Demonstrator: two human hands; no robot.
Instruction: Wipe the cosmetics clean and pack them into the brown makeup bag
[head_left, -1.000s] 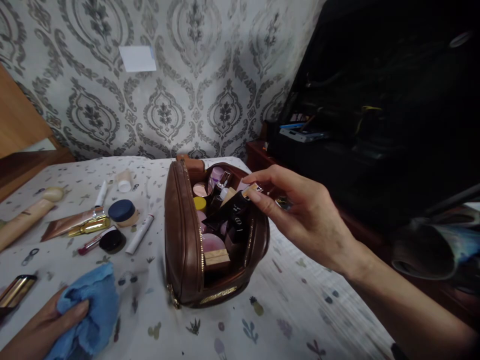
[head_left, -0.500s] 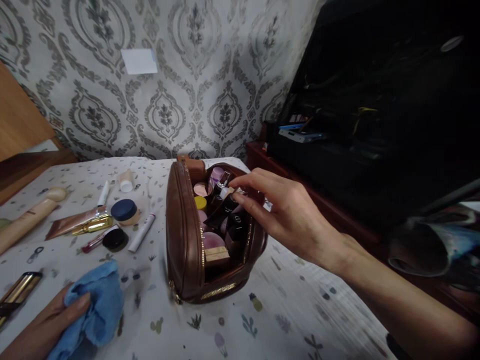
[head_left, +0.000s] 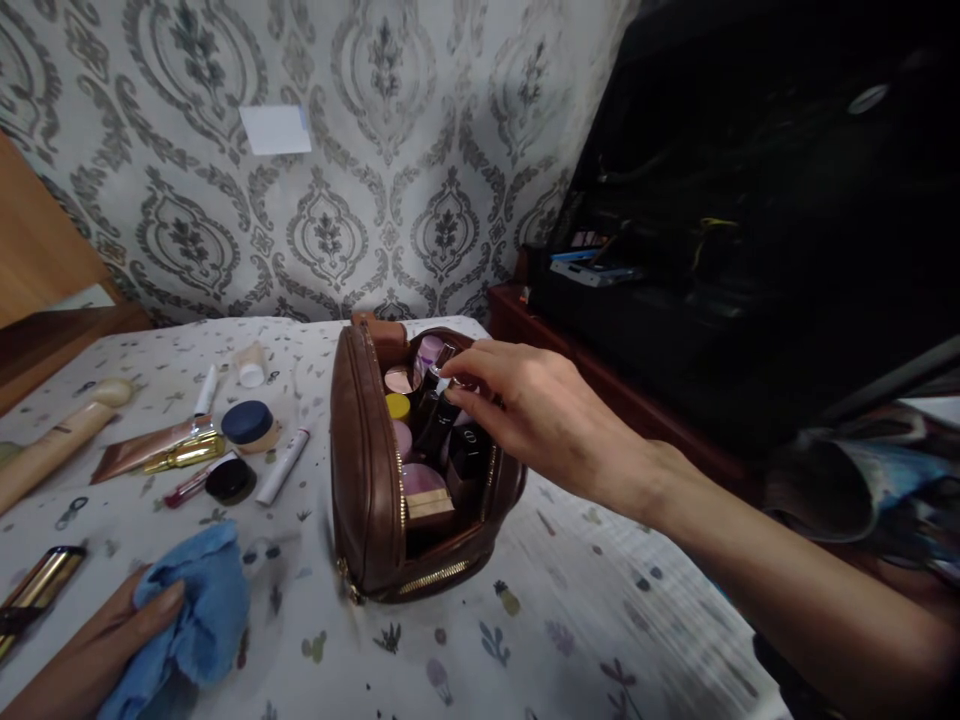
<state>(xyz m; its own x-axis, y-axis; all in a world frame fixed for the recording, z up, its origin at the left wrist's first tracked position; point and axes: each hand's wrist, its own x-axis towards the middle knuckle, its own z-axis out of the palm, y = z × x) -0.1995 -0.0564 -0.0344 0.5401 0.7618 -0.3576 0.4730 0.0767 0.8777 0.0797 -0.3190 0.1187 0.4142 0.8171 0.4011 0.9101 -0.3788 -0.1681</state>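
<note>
A brown leather cosmetic bag (head_left: 367,460) stands unzipped, packed with make-up: a yellow-capped pot (head_left: 397,406), a purple-capped container (head_left: 430,350), a black box (head_left: 469,455) and a pale gold-edged box (head_left: 429,503). My right hand (head_left: 547,410) reaches over its right side. Thumb and fingers pinch the upper end of a slim black cosmetic tube (head_left: 437,428), which stands tilted inside the bag; its lower end is hidden. At the lower left my left hand (head_left: 124,635) is closed on a crumpled blue cloth (head_left: 202,610), resting just above the table.
Left of the bag lie a blue-lidded jar (head_left: 248,424), a black-lidded pot (head_left: 230,481), a white tube (head_left: 283,466), a brown tube (head_left: 142,448), a gold lipstick (head_left: 184,454) and a beige bottle (head_left: 56,450). A dark television-like panel (head_left: 750,200) stands at right.
My right hand has lowered slightly and shifted left, and the black tube sits a little deeper in the bag. My left hand keeps the cloth almost in place.
</note>
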